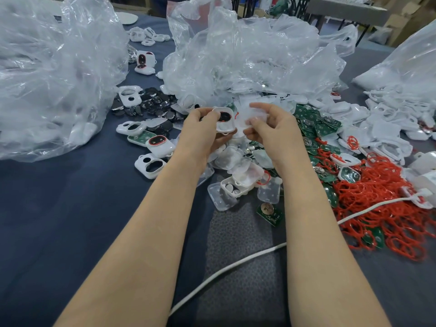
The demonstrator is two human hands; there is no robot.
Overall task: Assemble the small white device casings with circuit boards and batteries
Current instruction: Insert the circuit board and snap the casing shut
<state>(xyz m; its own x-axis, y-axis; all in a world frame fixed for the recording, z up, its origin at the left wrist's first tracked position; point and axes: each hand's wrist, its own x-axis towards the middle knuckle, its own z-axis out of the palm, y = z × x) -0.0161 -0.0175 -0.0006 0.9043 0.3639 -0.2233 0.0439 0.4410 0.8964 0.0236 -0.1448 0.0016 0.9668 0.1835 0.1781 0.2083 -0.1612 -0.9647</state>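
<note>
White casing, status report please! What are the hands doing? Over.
Left hand grips white casing, black-and-red inside showing. Right hand pinches clear plastic cover beside it. Nothing between them. Over.

Head-worn camera looks forward and down, close over the table (70,208).

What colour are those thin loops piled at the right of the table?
Bright red. The loops show best in the head view.

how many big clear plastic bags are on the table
3: left bag, at far left; middle bag, at top centre; right bag, at the right edge. The crumpled middle heap may be more than one.
</note>
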